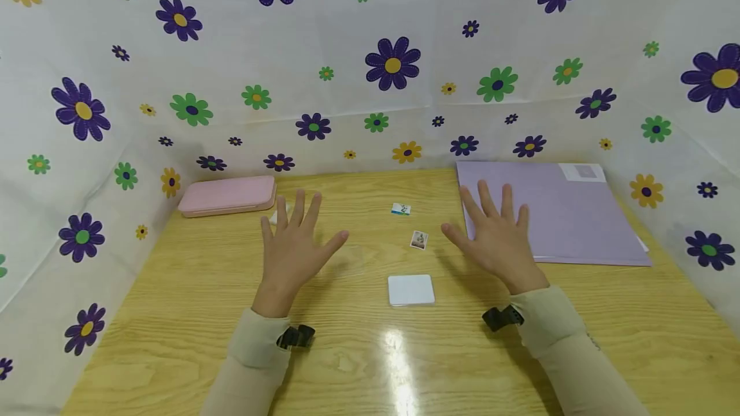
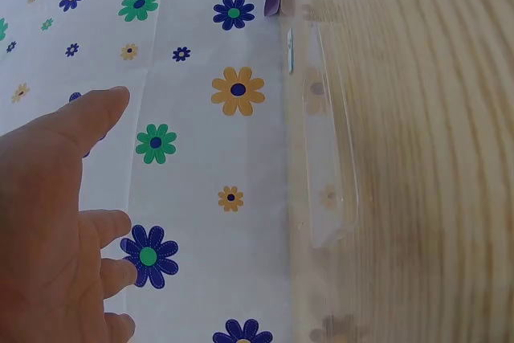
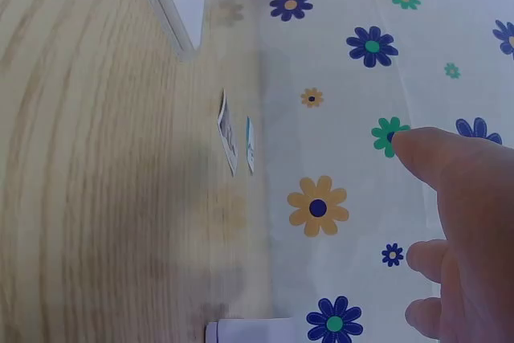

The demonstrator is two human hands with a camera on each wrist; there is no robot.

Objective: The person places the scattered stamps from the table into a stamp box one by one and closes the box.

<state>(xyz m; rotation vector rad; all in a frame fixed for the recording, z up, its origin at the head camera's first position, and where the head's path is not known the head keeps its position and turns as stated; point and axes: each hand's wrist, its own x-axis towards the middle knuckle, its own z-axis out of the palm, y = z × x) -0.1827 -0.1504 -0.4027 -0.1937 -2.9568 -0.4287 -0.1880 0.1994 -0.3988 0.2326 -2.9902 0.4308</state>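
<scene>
My left hand point(image 1: 295, 249) hovers above the table on the left, fingers spread and thumb pointing right. It holds nothing. A small white piece point(image 1: 280, 216) is partly hidden behind its fingertips. My right hand point(image 1: 500, 242) is likewise spread and empty, its fingertips in front of the purple folder point(image 1: 566, 217). Between the hands lie a white flat rectangular box point(image 1: 411, 290), a small picture piece point(image 1: 419, 240) and a small blue-and-white piece point(image 1: 401, 208). The right wrist view shows both small pieces standing slightly off flat. A clear-edged flat item point(image 2: 329, 158) appears in the left wrist view.
A pink zip case point(image 1: 228, 196) lies at the back left of the wooden table point(image 1: 347, 364). White cloth with printed flowers point(image 1: 324, 31) hangs behind and along both sides. The purple folder, with a white label point(image 1: 584, 173), takes up the back right, papers peeking out beneath.
</scene>
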